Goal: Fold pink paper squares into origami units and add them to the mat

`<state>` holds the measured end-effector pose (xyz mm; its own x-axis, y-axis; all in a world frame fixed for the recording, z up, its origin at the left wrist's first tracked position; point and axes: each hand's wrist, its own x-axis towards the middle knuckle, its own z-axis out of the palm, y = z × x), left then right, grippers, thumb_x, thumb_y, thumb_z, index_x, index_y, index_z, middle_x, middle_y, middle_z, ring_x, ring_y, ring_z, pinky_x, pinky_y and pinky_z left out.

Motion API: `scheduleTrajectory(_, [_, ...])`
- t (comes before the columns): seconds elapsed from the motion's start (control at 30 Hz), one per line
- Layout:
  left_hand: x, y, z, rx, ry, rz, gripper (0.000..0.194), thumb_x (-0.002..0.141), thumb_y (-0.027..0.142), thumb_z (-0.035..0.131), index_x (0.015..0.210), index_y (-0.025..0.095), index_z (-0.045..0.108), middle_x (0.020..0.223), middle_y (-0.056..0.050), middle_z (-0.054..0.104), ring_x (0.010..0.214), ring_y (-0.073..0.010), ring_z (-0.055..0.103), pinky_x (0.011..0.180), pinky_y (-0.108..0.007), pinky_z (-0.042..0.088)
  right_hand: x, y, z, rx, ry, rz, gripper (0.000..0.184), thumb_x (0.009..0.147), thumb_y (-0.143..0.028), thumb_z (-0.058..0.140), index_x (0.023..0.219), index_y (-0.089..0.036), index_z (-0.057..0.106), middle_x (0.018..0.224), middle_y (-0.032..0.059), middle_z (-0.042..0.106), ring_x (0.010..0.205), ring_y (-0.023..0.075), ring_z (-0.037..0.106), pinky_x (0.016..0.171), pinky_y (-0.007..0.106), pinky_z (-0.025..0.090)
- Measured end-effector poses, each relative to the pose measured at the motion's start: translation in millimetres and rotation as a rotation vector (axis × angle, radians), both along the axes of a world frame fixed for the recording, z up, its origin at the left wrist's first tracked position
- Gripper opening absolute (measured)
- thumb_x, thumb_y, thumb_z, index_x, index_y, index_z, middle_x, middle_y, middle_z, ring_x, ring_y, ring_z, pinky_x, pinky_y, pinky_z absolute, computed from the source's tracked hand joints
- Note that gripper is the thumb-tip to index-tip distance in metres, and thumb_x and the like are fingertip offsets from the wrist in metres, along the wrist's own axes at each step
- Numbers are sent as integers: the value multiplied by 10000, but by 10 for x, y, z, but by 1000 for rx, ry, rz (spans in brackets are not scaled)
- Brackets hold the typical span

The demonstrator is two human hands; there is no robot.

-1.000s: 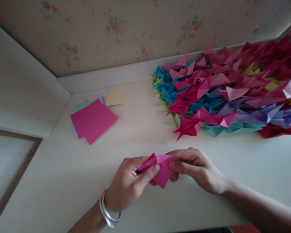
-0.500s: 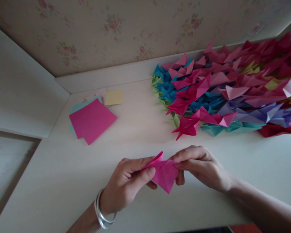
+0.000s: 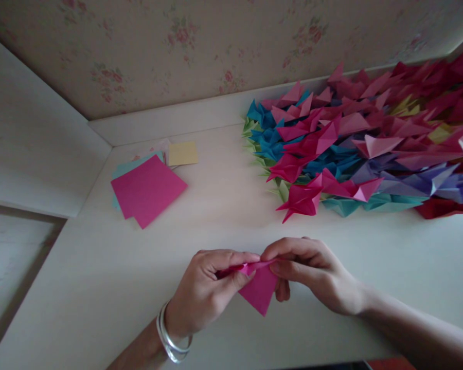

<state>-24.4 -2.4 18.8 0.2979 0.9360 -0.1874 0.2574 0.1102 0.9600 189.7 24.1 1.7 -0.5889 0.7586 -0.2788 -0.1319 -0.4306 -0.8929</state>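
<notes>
A small piece of folded pink origami paper (image 3: 260, 292) is held between my two hands above the white table, one corner pointing down toward me. My left hand (image 3: 212, 282), with silvery bangles at the wrist, pinches its left side and upper edge between thumb and fingers. On the right, my right hand (image 3: 316, 272) pinches the upper right edge with thumb and index finger. The fingertips of both hands nearly meet along the top fold. The fingers hide part of the paper's left side and its back.
Several folded paper cranes (image 3: 355, 133) in many colours crowd the right back. At the left lie flat pink sheets (image 3: 148, 190) over light blue paper (image 3: 133, 165), beside a yellow square (image 3: 183, 153). A flowered wall (image 3: 216, 46) rises behind the table (image 3: 81, 277).
The paper's raised upper left flap is now pressed down under my left fingers. My right fingertips have moved left along the top edge, closer to my left hand.
</notes>
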Motion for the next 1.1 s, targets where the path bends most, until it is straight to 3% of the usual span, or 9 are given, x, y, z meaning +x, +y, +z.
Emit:
scheduleTrajectory(0.13, [-7, 0, 6, -179, -129, -19, 296, 857, 229, 690, 1145, 233, 755, 859, -35, 783, 733, -177, 706, 628, -245, 577, 28, 0, -33, 4, 62, -61, 171, 876, -297, 696, 891, -142, 765, 592, 33, 711, 545, 143, 682, 546, 232, 547])
scheduleTrajectory(0.2, [5, 2, 8, -197, -172, 18, 284, 859, 191, 669, 1121, 241, 766, 889, -30, 793, 753, -177, 723, 626, -234, 586, 35, 4, -41, -2, 84, -71, 163, 874, -295, 702, 885, -146, 766, 615, 36, 717, 566, 146, 686, 564, 239, 554])
scheduleTrajectory(0.33, [33, -1, 21, 27, -50, 64, 249, 836, 118, 673, 1010, 236, 805, 882, -22, 811, 765, -162, 736, 700, -217, 572, 33, 11, -24, -4, 53, -55, 184, 886, -324, 697, 934, -149, 729, 618, 25, 707, 571, 132, 673, 564, 221, 534])
scheduleTrajectory(0.47, [37, -12, 40, 149, 10, 56, 222, 817, 108, 688, 973, 206, 811, 810, -30, 808, 686, -150, 723, 636, -206, 550, 21, 0, 9, -2, 23, -10, 219, 885, -349, 696, 995, -162, 666, 635, 16, 705, 574, 127, 667, 566, 215, 527])
scheduleTrajectory(0.63, [36, -28, 25, 144, -4, 73, 218, 778, 69, 652, 881, 171, 814, 695, -32, 782, 566, -139, 676, 527, -204, 505, 34, -30, -5, 160, -69, 59, 176, 941, -307, 604, 1019, -157, 651, 692, 40, 714, 617, 136, 674, 584, 220, 528])
scheduleTrajectory(0.8, [44, -28, 13, 77, -79, 73, 337, 736, -14, 584, 898, 178, 808, 757, -21, 801, 628, -134, 712, 571, -176, 537, 81, -28, -22, 424, -186, 94, 155, 950, -179, 532, 1060, -164, 641, 717, 48, 730, 631, 149, 698, 583, 224, 541])
scheduleTrajectory(0.93, [51, -28, 22, 204, -83, 57, 423, 697, -72, 573, 939, 187, 805, 830, -17, 811, 711, -128, 736, 664, -164, 559, 94, -23, -16, 634, -259, 82, 243, 909, -90, 531, 1110, -173, 640, 764, 51, 746, 649, 154, 713, 549, 207, 534])
scheduleTrajectory(1.1, [47, -33, 35, 316, -140, 46, 378, 758, -43, 647, 994, 207, 805, 893, -45, 817, 795, -152, 757, 741, -195, 576, 91, 13, -11, 663, -144, 18, 278, 911, -48, 527, 1069, -168, 720, 753, 54, 745, 647, 144, 711, 588, 206, 550])
